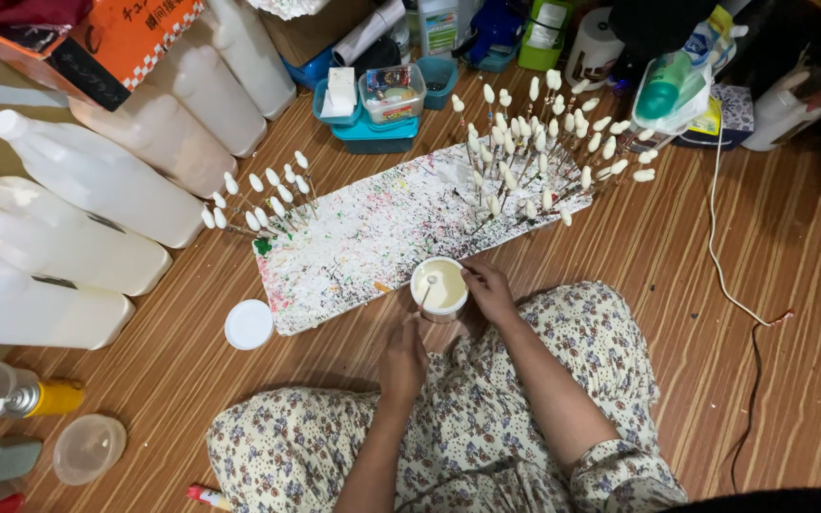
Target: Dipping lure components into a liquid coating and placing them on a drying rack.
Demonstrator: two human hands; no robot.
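Holding a thin stick (423,297) at its lower end, the left hand (403,361) has its fingers closed around it, and the upper end of the stick dips into a small white cup (439,286). This cup is round, filled with a pale cream liquid, and it stands on the near edge of a paint-spattered board (372,233) that lies on the wooden floor (715,380). The right hand (489,291) is at the right side of the cup, fingers curled and touching its rim; whether this grip really clamps the cup I cannot tell. Both forearms reach forward from the lap, over floral trousers (486,418), with the left wrist straight and the right wrist bent inward.

Just left of the board lies a white round lid (249,324). On the far left corner of the board stands a small group of sticks with white tips (263,199), and on the far right end a bigger, dense group (544,142). Large white plastic bottles (97,180) lie in a row at the left, well apart from the hands.
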